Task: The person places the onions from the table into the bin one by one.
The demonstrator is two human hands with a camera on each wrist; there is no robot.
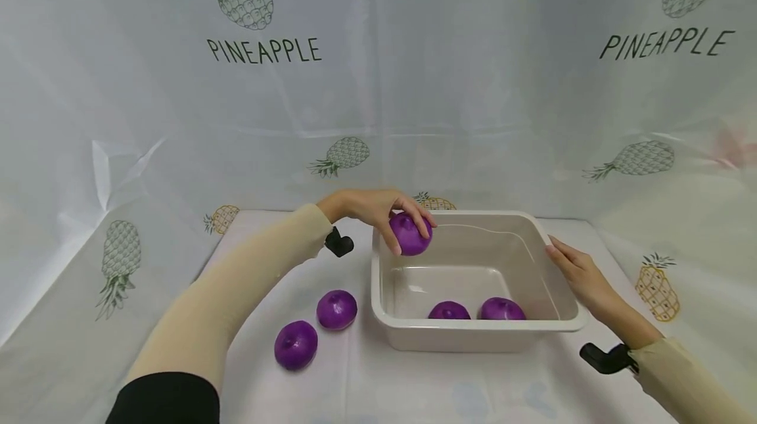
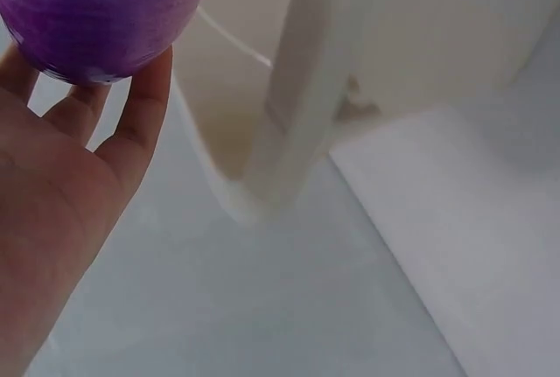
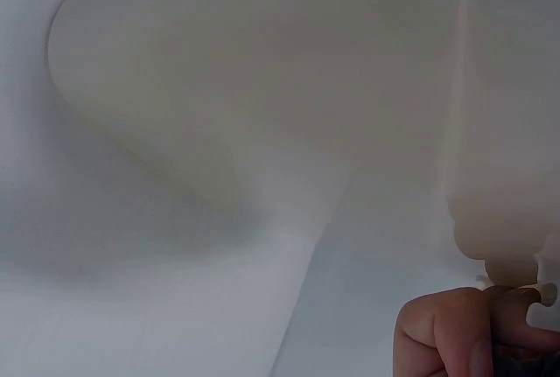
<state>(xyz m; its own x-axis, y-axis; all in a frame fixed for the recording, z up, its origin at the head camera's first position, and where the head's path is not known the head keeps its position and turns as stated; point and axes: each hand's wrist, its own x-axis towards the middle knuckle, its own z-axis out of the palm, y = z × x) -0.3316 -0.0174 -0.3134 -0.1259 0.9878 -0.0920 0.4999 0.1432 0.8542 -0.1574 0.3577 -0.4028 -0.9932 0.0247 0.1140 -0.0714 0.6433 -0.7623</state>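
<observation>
My left hand (image 1: 374, 207) holds a purple onion (image 1: 412, 236) over the left side of a beige plastic basin (image 1: 473, 337). Thumb and fingers curve round it from above; in the left wrist view the same onion (image 2: 105, 10) sits against the fingertips near the basin's edge. Two more onions, a left one (image 1: 448, 311) and a right one (image 1: 502, 309), lie inside the basin, partly hidden by its front wall. At the basin's right side my right hand (image 1: 582, 276) grips the rim. Its curled fingers (image 3: 446, 324) appear at the lower right of the right wrist view.
Left of the basin, two purple onions rest on the white tablecloth, one nearer (image 1: 296, 345) and one farther (image 1: 336, 309). A pale curtain (image 1: 473, 82) printed with pineapples hangs behind the table and along its sides.
</observation>
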